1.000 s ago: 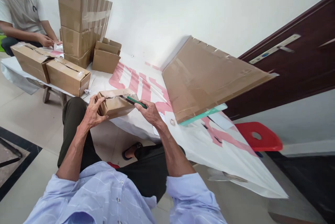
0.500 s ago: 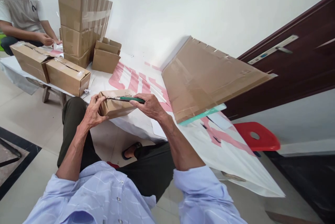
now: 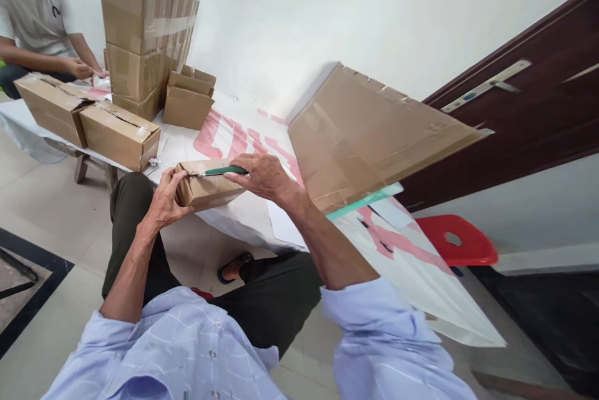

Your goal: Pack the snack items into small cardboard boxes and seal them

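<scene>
A small cardboard box (image 3: 213, 193) rests at the front edge of the cloth-covered table. My left hand (image 3: 165, 201) grips its left end, thumb on the near side and fingers over the top. In my right hand (image 3: 262, 176) is a green-handled utility knife (image 3: 219, 171), held low over the box. Its blade points left and lies along the seam in the top; how deep the tip goes in cannot be made out. The box's right end is partly hidden behind my right hand.
Two long taped boxes (image 3: 119, 135) stand end to end on the left. Behind them rise stacked cartons (image 3: 126, 25) and an open carton (image 3: 189, 97). A large cardboard sheet (image 3: 369, 131) leans at the right, near a red stool (image 3: 456, 241). A co-worker (image 3: 40, 38) sits at far left.
My right hand has shifted slightly up and turned, with the knife handle now tilted upward to the right. My left hand and the box have stayed put.
</scene>
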`<state>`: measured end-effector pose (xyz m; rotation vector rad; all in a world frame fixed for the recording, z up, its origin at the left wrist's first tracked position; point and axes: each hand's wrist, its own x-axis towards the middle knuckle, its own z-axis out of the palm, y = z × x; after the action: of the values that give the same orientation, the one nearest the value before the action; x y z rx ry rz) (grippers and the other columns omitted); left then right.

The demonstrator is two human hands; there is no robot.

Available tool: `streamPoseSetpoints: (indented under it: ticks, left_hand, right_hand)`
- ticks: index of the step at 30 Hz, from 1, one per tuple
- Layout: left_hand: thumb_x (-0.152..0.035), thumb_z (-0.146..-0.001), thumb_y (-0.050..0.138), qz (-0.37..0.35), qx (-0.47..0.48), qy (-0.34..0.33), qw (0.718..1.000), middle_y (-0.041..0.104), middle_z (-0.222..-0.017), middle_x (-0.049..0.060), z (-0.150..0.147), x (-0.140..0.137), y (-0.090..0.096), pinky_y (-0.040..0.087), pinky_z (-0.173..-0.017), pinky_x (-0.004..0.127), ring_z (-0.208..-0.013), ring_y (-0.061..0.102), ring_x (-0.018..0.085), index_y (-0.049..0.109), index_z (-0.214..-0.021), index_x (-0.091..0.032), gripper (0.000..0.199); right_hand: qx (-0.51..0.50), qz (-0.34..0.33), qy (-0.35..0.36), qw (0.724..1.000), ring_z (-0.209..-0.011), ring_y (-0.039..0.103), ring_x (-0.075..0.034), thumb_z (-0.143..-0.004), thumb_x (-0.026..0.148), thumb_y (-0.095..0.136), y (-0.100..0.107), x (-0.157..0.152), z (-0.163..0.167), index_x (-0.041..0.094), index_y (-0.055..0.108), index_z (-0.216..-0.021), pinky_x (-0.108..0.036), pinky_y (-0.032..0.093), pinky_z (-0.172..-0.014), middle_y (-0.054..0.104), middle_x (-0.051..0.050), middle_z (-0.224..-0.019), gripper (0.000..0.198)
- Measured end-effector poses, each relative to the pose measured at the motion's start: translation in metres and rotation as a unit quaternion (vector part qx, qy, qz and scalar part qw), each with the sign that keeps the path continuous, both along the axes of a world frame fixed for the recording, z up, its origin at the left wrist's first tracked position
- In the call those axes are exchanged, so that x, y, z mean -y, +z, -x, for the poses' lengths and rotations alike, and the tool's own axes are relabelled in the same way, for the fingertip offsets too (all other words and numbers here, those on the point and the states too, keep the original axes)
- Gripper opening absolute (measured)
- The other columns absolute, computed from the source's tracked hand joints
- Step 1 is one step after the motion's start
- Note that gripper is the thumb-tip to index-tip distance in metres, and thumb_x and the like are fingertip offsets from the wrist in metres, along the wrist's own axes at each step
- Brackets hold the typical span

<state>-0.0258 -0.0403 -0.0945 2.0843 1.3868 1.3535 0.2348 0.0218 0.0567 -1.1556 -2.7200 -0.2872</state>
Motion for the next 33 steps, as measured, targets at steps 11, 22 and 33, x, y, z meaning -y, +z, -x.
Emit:
streamPoseSetpoints:
  ticks: [11,22,33]
  left_hand:
    - [-0.023,-0.067,0.087,0.013,0.027,-0.015,0.999,0.040,-0.158,0.015,0.005,0.000,-0.002,0.052,-0.117,0.053,-0.144,0.053,0.039,0.050,-0.149,-0.027,0.089]
    - [-0.023,-0.067,0.088,0.032,0.042,-0.049,0.997,0.040,-0.157,0.016,0.005,-0.002,-0.001,0.054,-0.115,0.054,-0.146,0.051,0.039,0.050,-0.150,-0.027,0.091]
    - [-0.022,-0.068,0.089,0.040,0.025,-0.061,0.997,0.040,-0.158,0.014,0.004,-0.007,0.007,0.061,-0.106,0.049,-0.143,0.052,0.038,0.051,-0.151,-0.027,0.092]
  right_hand:
    - [0.207,-0.028,-0.009,0.978,-0.103,0.073,-0.029,-0.114,0.048,0.051,0.028,-0.002,0.023,0.016,0.076,-0.122,-0.033,0.029,-0.067,0.080,-0.015,-0.114,0.040]
    - [0.222,-0.028,-0.117,0.968,-0.099,0.072,-0.026,-0.113,0.047,0.052,0.009,-0.037,-0.065,0.018,0.076,-0.119,-0.032,0.024,-0.063,0.078,-0.012,-0.115,0.038]
    - [0.138,-0.049,-0.137,0.980,-0.091,0.069,-0.025,-0.111,0.045,0.056,-0.012,-0.036,-0.095,0.021,0.078,-0.113,-0.032,0.021,-0.062,0.079,-0.011,-0.107,0.033]
